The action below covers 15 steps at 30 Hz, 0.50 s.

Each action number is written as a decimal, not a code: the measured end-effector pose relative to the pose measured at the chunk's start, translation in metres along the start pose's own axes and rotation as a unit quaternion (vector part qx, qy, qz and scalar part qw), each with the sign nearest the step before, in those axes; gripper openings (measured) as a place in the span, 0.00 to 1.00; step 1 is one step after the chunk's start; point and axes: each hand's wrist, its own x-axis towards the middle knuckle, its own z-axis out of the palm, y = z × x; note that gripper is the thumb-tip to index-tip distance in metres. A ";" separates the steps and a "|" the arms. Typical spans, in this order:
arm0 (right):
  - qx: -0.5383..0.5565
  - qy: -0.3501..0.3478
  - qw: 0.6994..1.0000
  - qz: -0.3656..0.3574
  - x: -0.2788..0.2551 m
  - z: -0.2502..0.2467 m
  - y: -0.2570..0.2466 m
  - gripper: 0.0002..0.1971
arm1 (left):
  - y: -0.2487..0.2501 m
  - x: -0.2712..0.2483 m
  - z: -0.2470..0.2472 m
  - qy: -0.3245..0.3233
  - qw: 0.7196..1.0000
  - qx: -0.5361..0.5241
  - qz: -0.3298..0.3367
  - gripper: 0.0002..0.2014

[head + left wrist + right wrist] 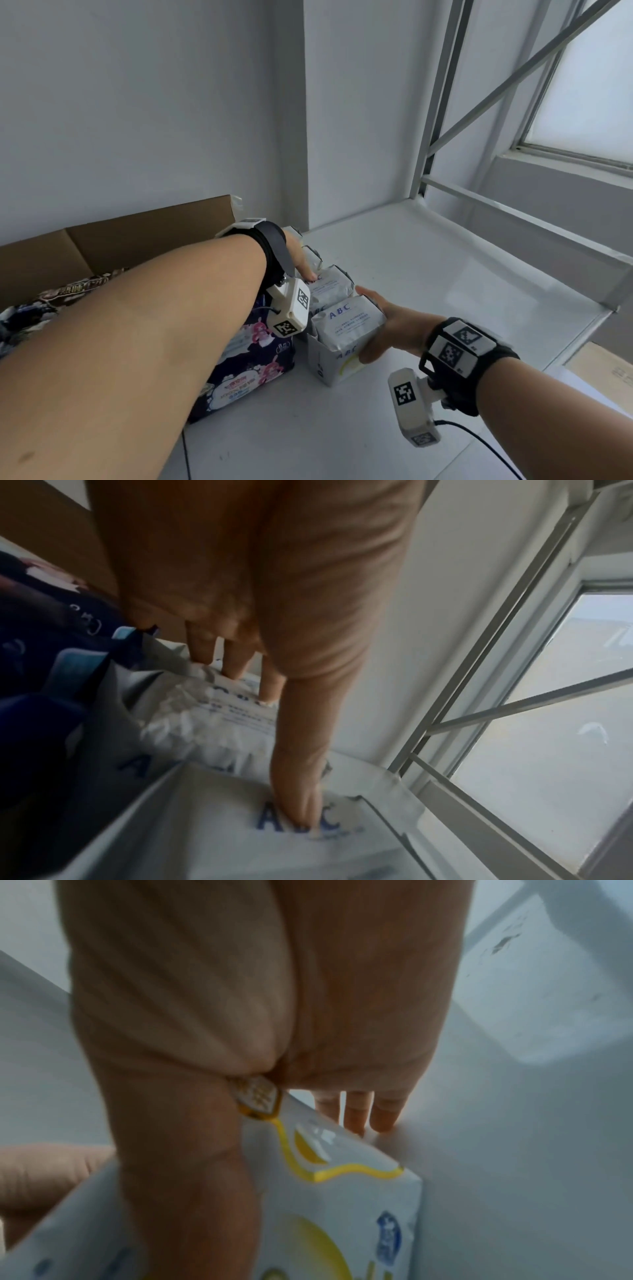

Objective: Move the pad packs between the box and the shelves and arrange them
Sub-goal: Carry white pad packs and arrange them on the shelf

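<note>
Several white "ABC" pad packs stand in a row on the white shelf (445, 291). My right hand (383, 325) grips the nearest pack (342, 325), thumb on its front face and fingers along its right side; in the right wrist view the hand (240, 1015) straddles this pack (342, 1191). My left hand (303, 265) reaches over the row. Its thumb (298, 777) presses on the second pack (330, 286), and its straight fingers touch a crumpled pack (205, 718) farther back. The far end of the row is hidden behind the left wrist.
A dark navy pad pack (253, 356) with pink figures stands left of the row, against an open cardboard box (144, 233) holding more dark packs. Grey shelf posts (442, 102) and a window (582, 85) lie to the right. A cable (479, 442) trails from my right wrist.
</note>
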 end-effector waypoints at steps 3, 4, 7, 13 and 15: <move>-0.004 -0.030 0.999 -0.032 0.003 0.003 -0.003 0.50 | -0.001 0.004 -0.002 -0.008 0.999 0.036 -0.010 0.40; -0.005 -0.036 0.999 -0.038 0.004 0.003 -0.005 0.49 | -0.001 0.004 -0.002 -0.009 0.999 0.049 -0.014 0.40; -0.006 -0.051 0.998 -0.038 0.004 0.003 -0.007 0.49 | -0.003 0.007 0.000 0.001 0.997 0.068 -0.022 0.40; -0.038 -0.041 0.998 -0.006 0.002 0.003 -0.010 0.47 | -0.008 0.011 0.001 0.011 0.998 0.063 -0.015 0.42; -0.051 -0.050 0.997 0.006 0.000 0.001 -0.014 0.46 | -0.013 0.006 -0.005 0.007 1.000 0.014 -0.008 0.43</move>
